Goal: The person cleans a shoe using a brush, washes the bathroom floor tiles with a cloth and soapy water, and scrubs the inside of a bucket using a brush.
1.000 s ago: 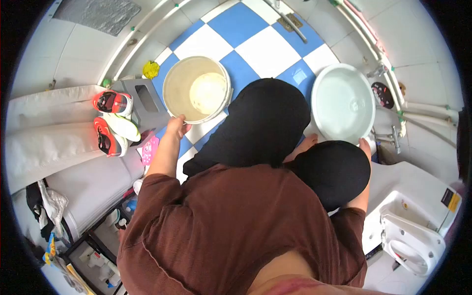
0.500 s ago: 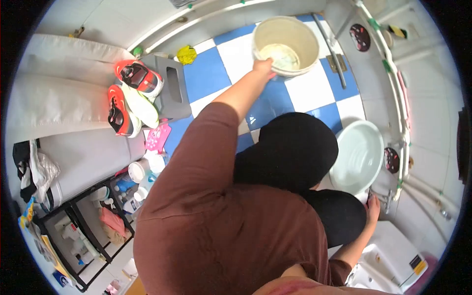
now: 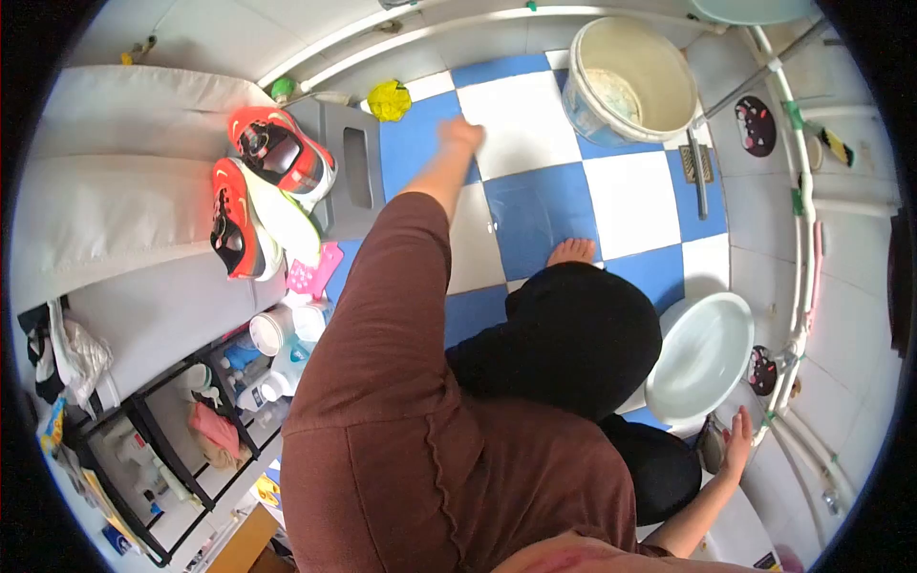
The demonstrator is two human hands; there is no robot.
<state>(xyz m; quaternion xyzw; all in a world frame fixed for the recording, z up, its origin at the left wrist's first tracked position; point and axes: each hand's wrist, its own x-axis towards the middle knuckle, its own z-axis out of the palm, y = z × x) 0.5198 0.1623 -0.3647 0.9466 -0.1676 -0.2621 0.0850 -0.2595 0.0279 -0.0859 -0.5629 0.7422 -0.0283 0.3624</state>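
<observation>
My left hand (image 3: 463,136) is over the tiled floor, apart from the white bucket (image 3: 630,129). Motion smears its fingers, and nothing shows in it. The bucket stands upright near the back wall, its inside stained at the bottom. At the right, my right hand (image 3: 738,441) is raised with fingers stretched and holds nothing. Closest to it is a pale round basin (image 3: 702,358), just beyond the fingertips beside my knee. My bare foot (image 3: 573,251) rests on the wet-looking blue and white tiles (image 3: 535,215).
A grey plastic stool (image 3: 353,167) with red sneakers (image 3: 282,158) on it stands at the left. Near it lie a yellow crumpled cloth (image 3: 389,99) and a pink item (image 3: 313,271). Bottles and a black rack (image 3: 148,420) are lower left. White pipes (image 3: 807,239) run along the right wall.
My left hand has let go of the bucket and moved left. The bucket now stands farther right, closer to the drain. My right hand has come up, its fingers stretched. The view has shifted.
</observation>
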